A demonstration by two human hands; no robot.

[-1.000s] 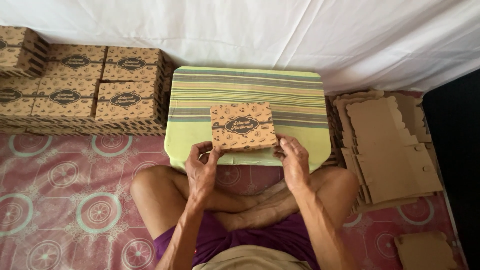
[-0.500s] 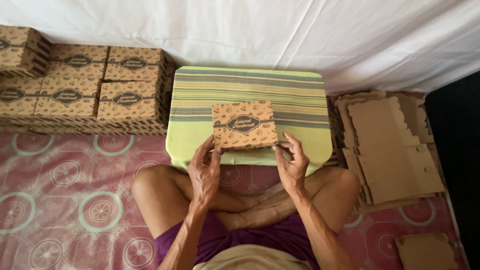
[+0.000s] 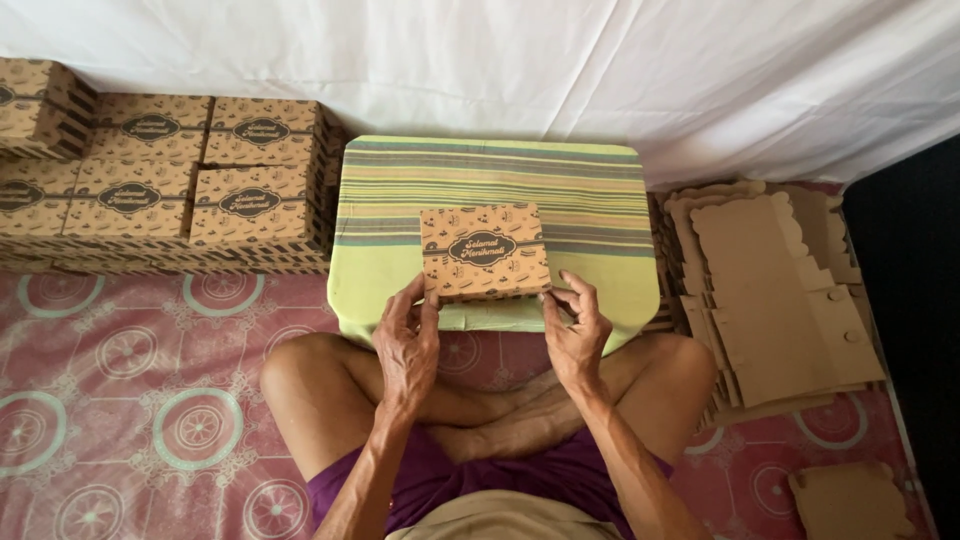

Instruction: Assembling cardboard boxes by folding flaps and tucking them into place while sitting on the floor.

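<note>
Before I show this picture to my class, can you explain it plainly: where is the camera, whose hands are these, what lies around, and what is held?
The camera sits on a person's head and looks down, so you see their own crossed legs and two bare hands. There is no machine here. In front of them is a low table covered with a green striped cloth. On it rests a closed brown printed cardboard box. The left hand touches the box's near left corner with its fingers, and the right hand touches the near right corner. On the person's left stand stacks of finished boxes of the same kind. On their right lies a pile of flat, unfolded cardboard cutouts. The floor has a pink patterned mat, and a white sheet hangs behind.
</note>
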